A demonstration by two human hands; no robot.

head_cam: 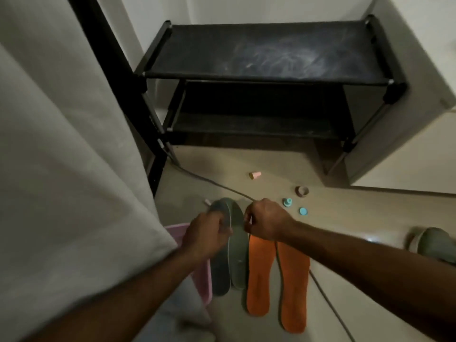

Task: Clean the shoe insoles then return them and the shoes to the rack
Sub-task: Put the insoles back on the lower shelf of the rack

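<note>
Insoles hang at lower centre of the frame: a grey-green pair (233, 245) pinched near the toe by the left hand (206, 234), and an orange pair (277, 280) dangling heel-down from the right hand (265, 222), whose fingers are curled tight around their tops. Both hands are clenched on their loads, and neither pair appears to touch the floor, though the lowest tips are hard to judge. The rack (266, 77) stands in the upper centre, its dusty top shelf and lower shelf showing no shoes. One grey-green shoe (433, 244) lies at the right edge; a pink basin (203, 280) sits behind the left forearm. Judged from this, the insoles are being carried, either toward cleaning or back from it; which cannot be told. The next move calls for keeping the pairs apart and clearing the cable (222, 186) on the floor.
</note>
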